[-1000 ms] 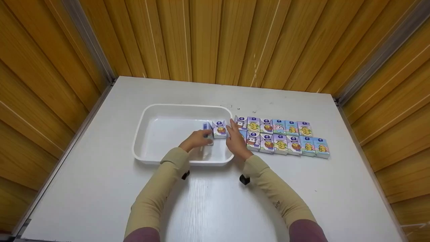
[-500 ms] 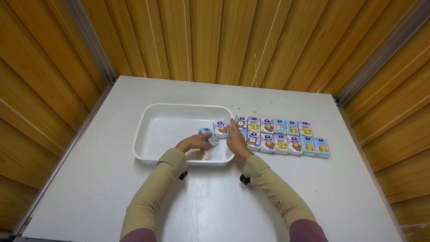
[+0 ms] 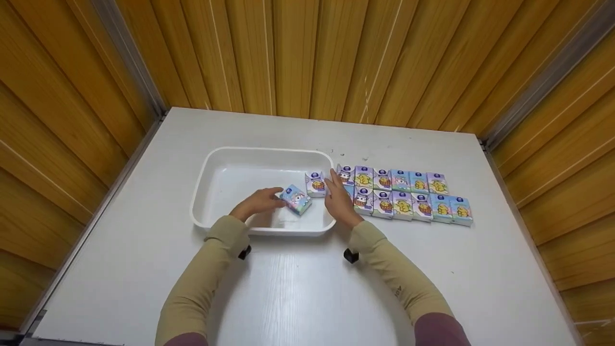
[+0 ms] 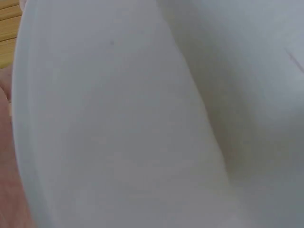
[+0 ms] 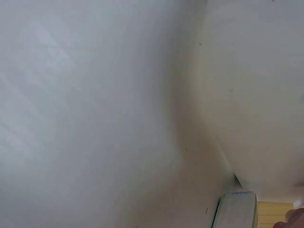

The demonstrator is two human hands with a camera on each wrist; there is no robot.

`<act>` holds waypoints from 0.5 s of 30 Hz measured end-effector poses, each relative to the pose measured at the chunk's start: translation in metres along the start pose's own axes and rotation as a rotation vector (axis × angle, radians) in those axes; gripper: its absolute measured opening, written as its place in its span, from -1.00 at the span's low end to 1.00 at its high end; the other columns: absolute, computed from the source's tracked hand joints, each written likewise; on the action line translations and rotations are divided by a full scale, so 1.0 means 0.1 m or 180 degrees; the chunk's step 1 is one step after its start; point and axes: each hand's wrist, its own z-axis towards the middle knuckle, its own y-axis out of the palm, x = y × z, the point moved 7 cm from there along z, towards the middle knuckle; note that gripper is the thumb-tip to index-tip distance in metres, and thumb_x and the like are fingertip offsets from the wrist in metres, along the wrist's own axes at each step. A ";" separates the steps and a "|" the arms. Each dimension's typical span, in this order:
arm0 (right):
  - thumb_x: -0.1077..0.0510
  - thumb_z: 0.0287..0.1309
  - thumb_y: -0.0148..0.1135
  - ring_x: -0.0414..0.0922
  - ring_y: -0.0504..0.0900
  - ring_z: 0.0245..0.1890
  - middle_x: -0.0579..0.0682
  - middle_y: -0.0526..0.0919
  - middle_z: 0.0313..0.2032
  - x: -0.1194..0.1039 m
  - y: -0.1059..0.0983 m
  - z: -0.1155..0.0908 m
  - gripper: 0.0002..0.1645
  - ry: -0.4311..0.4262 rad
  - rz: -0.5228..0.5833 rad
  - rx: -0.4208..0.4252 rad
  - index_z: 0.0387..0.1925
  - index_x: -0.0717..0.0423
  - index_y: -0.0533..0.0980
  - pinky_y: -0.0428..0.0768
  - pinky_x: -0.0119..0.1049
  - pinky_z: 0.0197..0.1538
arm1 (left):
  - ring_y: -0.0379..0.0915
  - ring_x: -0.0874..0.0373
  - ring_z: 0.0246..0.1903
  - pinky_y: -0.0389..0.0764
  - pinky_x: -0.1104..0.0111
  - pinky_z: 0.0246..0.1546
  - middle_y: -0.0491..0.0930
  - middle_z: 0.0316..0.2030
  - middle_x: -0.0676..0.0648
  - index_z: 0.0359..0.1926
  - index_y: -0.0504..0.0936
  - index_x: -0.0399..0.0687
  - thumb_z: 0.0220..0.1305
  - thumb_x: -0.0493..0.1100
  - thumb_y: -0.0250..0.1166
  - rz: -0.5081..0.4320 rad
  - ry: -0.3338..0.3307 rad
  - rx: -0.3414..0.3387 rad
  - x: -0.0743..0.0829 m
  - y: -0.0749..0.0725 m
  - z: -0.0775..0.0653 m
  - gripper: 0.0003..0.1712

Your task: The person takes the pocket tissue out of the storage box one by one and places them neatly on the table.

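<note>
A blue and pink tissue pack [image 3: 296,199] with a cartoon print lies slanted in the white tray [image 3: 196,202]. My left hand [image 3: 258,202] reaches over the tray's front rim, fingers spread and slightly bent, fingertips right at that pack's left edge. Beside it, against the tray's right wall, a purple and white tissue pack [image 3: 315,185] lies squarely. My right hand [image 3: 340,202] rests on the tray's right rim, its fingers extended forward along it. Mostly tray wall fills the left wrist view. The right wrist view shows the inside of the tray and a pack's pale side [image 5: 236,209] low at the right.
To the right of the tray, two rows of similar tissue packs [image 3: 402,205] lie side by side on the white table [image 3: 408,269]. Part of the nearer row is hidden behind my right hand. Wood-patterned walls [image 3: 293,57] enclose the back and sides.
My left hand has let go of the blue pack and drawn back left. The pack, earlier in its fingers, now lies slanted with its print up. The right hand has stayed put.
</note>
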 end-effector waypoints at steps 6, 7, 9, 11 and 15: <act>0.36 0.09 -0.12 0.02 -0.12 0.37 -0.02 -0.12 0.38 0.02 0.00 0.01 -0.42 0.0066 0.0001 -0.0012 0.22 0.25 0.20 -0.07 -0.17 0.37 | 0.27 -0.15 0.14 0.29 0.11 0.16 0.36 0.13 -0.29 0.21 0.24 -0.29 0.22 -0.11 0.03 0.0269 0.0213 0.0728 -0.15 -0.34 -0.11 -0.43; 0.37 0.09 -0.12 0.02 -0.12 0.37 -0.02 -0.12 0.38 0.02 0.00 0.01 -0.42 0.0057 0.0005 -0.0012 0.22 0.25 0.20 -0.07 -0.17 0.37 | 0.24 -0.14 0.16 0.26 0.11 0.19 0.33 0.15 -0.28 0.21 0.25 -0.28 0.22 -0.12 0.03 0.0306 0.0183 0.0833 -0.19 -0.39 -0.13 -0.43; 0.37 0.09 -0.12 0.02 -0.11 0.37 -0.02 -0.13 0.38 0.02 0.01 0.01 -0.41 0.0049 0.0026 -0.0012 0.22 0.25 0.20 -0.06 -0.17 0.37 | 0.14 -0.13 0.22 0.16 0.11 0.25 0.26 0.21 -0.25 0.22 0.23 -0.28 0.23 -0.12 0.03 0.0378 0.0111 0.1027 -0.28 -0.49 -0.16 -0.43; 0.37 0.08 -0.12 0.03 -0.11 0.37 -0.02 -0.13 0.38 0.02 0.01 0.01 -0.41 0.0038 0.0025 -0.0007 0.22 0.26 0.20 -0.06 -0.16 0.37 | 0.04 -0.13 0.27 0.10 0.09 0.27 0.19 0.25 -0.25 0.24 0.19 -0.28 0.23 -0.13 0.02 0.0511 0.0058 0.1222 -0.35 -0.59 -0.20 -0.41; 0.38 0.07 -0.12 0.03 -0.13 0.37 -0.03 -0.14 0.38 0.03 0.01 0.01 -0.40 0.0075 0.0017 -0.0021 0.22 0.23 0.20 -0.07 -0.16 0.36 | -0.10 -0.16 0.30 0.03 0.03 0.27 0.06 0.30 -0.28 0.27 0.11 -0.31 0.20 -0.14 0.04 0.0943 0.0013 0.1593 -0.46 -0.75 -0.30 -0.35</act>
